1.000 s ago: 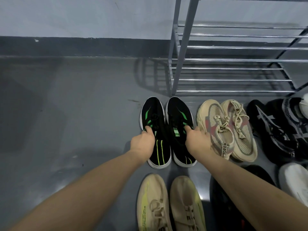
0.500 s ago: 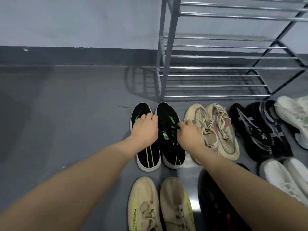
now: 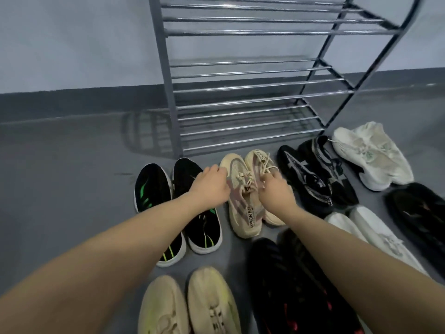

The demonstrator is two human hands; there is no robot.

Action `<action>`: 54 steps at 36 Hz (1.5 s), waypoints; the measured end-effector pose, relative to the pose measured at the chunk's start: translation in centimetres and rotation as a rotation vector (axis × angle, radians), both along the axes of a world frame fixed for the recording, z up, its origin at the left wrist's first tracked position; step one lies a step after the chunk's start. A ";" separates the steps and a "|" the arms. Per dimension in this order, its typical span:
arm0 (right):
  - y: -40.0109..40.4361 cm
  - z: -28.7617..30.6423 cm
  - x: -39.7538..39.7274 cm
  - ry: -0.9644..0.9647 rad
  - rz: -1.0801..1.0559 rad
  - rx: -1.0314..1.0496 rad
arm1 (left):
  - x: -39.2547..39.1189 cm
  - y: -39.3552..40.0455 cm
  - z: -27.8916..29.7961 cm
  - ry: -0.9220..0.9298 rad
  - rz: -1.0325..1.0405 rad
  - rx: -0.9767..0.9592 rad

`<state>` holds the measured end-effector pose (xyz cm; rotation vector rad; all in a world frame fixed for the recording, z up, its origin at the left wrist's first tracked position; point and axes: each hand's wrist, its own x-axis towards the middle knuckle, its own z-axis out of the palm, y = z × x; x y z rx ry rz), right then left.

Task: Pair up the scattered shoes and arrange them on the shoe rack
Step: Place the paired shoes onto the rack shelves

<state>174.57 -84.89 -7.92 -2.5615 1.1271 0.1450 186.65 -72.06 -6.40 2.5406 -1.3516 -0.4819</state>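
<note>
Lying under both hands [image 3: 243,186], beige pair [image 3: 243,208] fronts shoe rack [image 3: 240,97].

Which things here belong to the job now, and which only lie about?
In hand: beige pair, left hand, right hand, rack.
Lying about: green-striped pair, star pair, white pair, yellow pair.

Dim, cool light — soft motion blur throughout, wide-angle bending at edges, faint shadow behind the shoe rack [image 3: 243,92].

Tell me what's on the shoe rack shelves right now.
Nothing visible: the shoe rack shows only bare metal bars. All the shoes sit on the floor. Its top runs out of frame.
</note>
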 end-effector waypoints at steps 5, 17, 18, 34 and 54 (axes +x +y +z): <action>-2.0 -1.6 -0.3 -0.024 -0.069 0.044 | -1.2 -2.1 -0.2 -0.040 -0.020 -0.011; -5.1 -6.5 -3.6 0.058 -0.141 -0.009 | -4.0 -6.5 -2.7 -0.029 -0.137 0.161; -5.4 -6.6 -3.7 0.043 -0.138 -0.014 | -4.2 -6.7 -3.0 -0.023 -0.132 0.160; -7.0 -1.0 -4.1 -0.188 -0.072 -0.398 | -4.7 -8.1 -1.9 -0.212 -0.006 -0.076; -7.8 6.0 -5.1 -0.600 0.007 -0.749 | -5.6 -11.6 6.8 -0.564 -0.115 -0.292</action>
